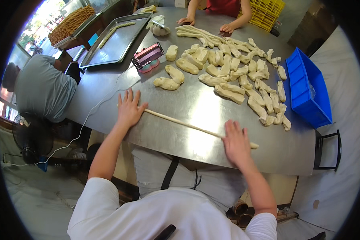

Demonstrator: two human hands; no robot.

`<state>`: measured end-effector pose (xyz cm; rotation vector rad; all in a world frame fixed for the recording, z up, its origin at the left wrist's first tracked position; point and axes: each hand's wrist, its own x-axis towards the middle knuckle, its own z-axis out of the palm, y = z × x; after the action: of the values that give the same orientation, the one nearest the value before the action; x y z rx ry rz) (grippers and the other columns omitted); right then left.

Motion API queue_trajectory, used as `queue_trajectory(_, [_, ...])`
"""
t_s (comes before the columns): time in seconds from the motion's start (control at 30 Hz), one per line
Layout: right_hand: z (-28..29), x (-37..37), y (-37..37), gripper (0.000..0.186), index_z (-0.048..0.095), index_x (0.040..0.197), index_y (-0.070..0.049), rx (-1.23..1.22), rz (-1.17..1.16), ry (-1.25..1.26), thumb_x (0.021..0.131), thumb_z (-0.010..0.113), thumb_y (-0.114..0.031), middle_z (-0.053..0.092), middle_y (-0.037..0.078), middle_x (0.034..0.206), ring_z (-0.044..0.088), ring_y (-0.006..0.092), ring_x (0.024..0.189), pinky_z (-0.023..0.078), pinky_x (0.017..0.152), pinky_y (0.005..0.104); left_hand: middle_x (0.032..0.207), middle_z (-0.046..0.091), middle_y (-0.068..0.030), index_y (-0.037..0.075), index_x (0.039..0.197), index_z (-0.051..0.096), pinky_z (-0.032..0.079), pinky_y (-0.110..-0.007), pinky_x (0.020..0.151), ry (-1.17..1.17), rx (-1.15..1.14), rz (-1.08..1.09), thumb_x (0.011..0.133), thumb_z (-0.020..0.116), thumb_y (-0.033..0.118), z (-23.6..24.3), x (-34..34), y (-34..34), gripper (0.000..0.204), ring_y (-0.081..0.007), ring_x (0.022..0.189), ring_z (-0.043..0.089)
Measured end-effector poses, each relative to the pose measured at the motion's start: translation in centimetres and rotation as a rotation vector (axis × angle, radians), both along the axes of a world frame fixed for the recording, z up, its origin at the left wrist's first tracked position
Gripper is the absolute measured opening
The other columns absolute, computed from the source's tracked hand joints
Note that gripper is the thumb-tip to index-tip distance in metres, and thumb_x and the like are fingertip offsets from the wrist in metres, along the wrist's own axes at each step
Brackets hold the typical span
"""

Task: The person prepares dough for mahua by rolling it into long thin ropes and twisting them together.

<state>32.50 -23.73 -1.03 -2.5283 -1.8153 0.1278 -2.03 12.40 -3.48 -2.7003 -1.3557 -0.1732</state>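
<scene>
A long, thin dough rope (184,125) lies on the metal table (168,140) in front of me, running from upper left to lower right. My left hand (129,109) rests flat over its left end, fingers spread. Over the rope near its right end lies my right hand (237,143), palm down with fingers stretched out; a short tip of dough sticks out beyond it. Neither hand grips anything. Beyond the rope are many short, thick dough pieces (230,91), piled toward the right, with two separate dough lumps (167,83) nearer my left hand.
A phone (148,56) stands on the table, its white cable (93,109) trailing left. A metal tray (108,60) holds a twisted dough strand (110,35). A blue crate (295,80) sits at the right edge. Across the table, another person's hands (227,28) rest near long dough strips (200,34).
</scene>
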Motion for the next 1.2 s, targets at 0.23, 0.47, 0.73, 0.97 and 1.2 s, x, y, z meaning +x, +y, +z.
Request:
queue_trajectory(0.23, [-1.3, 1.6, -7.6, 0.07, 0.035, 0.17, 0.003, 0.112, -0.176, 0.185, 0.109, 0.059, -0.024, 0.038, 0.029, 0.175, 0.034, 0.0444, 0.164, 0.023, 0.136, 0.0576, 0.177, 0.035, -0.0286, 0.0, 0.165, 0.048, 0.028, -0.056, 0.134, -0.019, -0.117, -0.09, 0.11, 0.059, 0.045, -0.6, -5.7, -1.6, 0.072, -0.0439, 0.165, 0.031])
queue_trajectory(0.47, [-2.0, 4.4, -7.5, 0.076, 0.028, 0.172, 0.005, 0.2, -0.151, 0.152, 0.11, 0.057, -0.028, 0.036, 0.031, 0.175, 0.031, 0.0466, 0.165, 0.021, 0.136, 0.0585, 0.179, 0.033, -0.0259, 0.0, 0.169, 0.041, 0.025, -0.056, 0.135, -0.096, -0.15, -0.239, 0.109, 0.06, 0.054, -1.7, -5.6, 2.3, 0.083, -0.0442, 0.167, 0.027])
queue_trajectory(0.73, [-1.5, 7.0, -3.6, 0.072, 0.029, 0.173, 0.004, 0.151, -0.195, 0.034, 0.112, 0.047, -0.029, 0.03, 0.024, 0.181, 0.022, 0.04, 0.17, 0.012, 0.138, 0.0586, 0.179, 0.031, -0.0266, 0.0, 0.168, 0.042, 0.024, -0.053, 0.136, -0.12, -0.124, -0.203, 0.109, 0.06, 0.047, -1.9, -2.2, 4.1, 0.077, -0.0423, 0.167, 0.029])
queue_trajectory(0.97, [-0.5, 5.4, -5.4, 0.071, 0.039, 0.17, 0.001, 0.033, -0.214, 0.046, 0.11, 0.053, -0.034, 0.034, 0.022, 0.18, 0.026, 0.0375, 0.169, 0.014, 0.137, 0.06, 0.179, 0.032, -0.0274, -0.001, 0.168, 0.042, 0.023, -0.056, 0.136, -0.048, -0.092, -0.108, 0.108, 0.063, 0.045, -1.3, -1.1, 2.1, 0.079, -0.0414, 0.168, 0.027])
queue_trajectory(1.2, [0.7, 1.2, -9.7, 0.07, 0.038, 0.171, -0.001, -0.071, -0.151, 0.152, 0.112, 0.051, -0.035, 0.033, 0.021, 0.18, 0.026, 0.0366, 0.169, 0.014, 0.137, 0.0597, 0.178, 0.034, -0.0267, -0.004, 0.167, 0.04, 0.021, -0.057, 0.136, -0.043, -0.205, -0.157, 0.109, 0.058, 0.056, -1.2, -5.5, -3.2, 0.086, -0.0451, 0.167, 0.027])
